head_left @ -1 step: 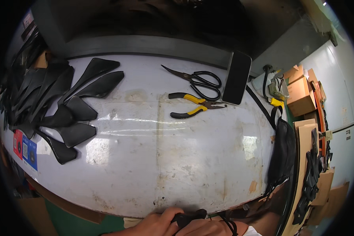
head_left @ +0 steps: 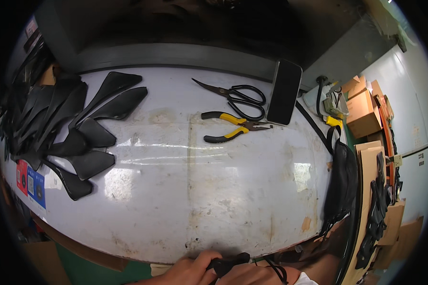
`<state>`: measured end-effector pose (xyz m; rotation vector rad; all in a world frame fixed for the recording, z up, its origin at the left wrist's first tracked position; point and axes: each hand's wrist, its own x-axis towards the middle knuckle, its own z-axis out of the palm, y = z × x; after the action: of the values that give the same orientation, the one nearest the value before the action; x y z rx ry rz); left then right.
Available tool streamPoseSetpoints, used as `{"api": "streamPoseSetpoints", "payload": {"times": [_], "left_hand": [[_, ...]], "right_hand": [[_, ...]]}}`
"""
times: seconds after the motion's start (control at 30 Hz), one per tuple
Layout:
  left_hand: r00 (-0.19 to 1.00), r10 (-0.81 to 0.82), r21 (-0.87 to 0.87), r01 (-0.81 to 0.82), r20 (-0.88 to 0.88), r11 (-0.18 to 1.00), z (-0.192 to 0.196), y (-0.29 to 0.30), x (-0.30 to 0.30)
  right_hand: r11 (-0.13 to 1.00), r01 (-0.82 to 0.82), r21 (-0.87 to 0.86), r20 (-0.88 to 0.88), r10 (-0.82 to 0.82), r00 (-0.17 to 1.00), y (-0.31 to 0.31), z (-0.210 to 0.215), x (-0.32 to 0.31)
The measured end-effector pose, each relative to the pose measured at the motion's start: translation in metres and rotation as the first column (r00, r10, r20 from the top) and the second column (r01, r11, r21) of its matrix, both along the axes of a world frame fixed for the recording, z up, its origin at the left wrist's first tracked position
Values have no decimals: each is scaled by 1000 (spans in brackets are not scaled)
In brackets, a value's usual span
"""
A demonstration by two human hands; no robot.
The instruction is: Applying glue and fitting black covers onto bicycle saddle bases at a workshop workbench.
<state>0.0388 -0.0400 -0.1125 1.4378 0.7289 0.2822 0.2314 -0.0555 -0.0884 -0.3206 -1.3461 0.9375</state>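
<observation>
At the near edge of the table, low in the view, my left hand (head_left: pixel 189 270) and my right hand (head_left: pixel 252 275) are close together. Both are closed around a dark black piece (head_left: pixel 232 261), its end showing between them. Its kind is hard to make out, as fingers and the lower rim of the picture hide most of it. Beyond my hands lie pliers (head_left: pixel 232 125) with yellow and black handles, jaws pointing right. Behind them rest black-handled scissors (head_left: pixel 235 94), with a dark phone (head_left: pixel 284 92) to their right. Several flat black paddle-shaped pieces (head_left: pixel 96 165) are heaped at the left.
The white table (head_left: pixel 214 190) is stained and shiny. A black pouch (head_left: pixel 340 180) with a strap lies along its right edge. Cardboard boxes (head_left: pixel 364 114) and more black pieces (head_left: pixel 373 223) stand farther right. Red and blue stickers (head_left: pixel 35 186) are at the left edge.
</observation>
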Motion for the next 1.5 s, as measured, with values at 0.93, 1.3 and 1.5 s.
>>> {"api": "streamPoseSetpoints", "payload": {"times": [0.93,1.3,1.5], "left_hand": [[999,44,58,-46,25,997,2,0,3],[996,87,57,-87,-5,995,3,-1,8],[992,126,150,-125,4,981,6,-3,6]], "right_hand": [[980,30,195,161,-62,985,-10,-5,7],[951,240,197,44,-254,966,-44,-21,1],[994,102,39,64,-105,992,-11,-15,7]]}}
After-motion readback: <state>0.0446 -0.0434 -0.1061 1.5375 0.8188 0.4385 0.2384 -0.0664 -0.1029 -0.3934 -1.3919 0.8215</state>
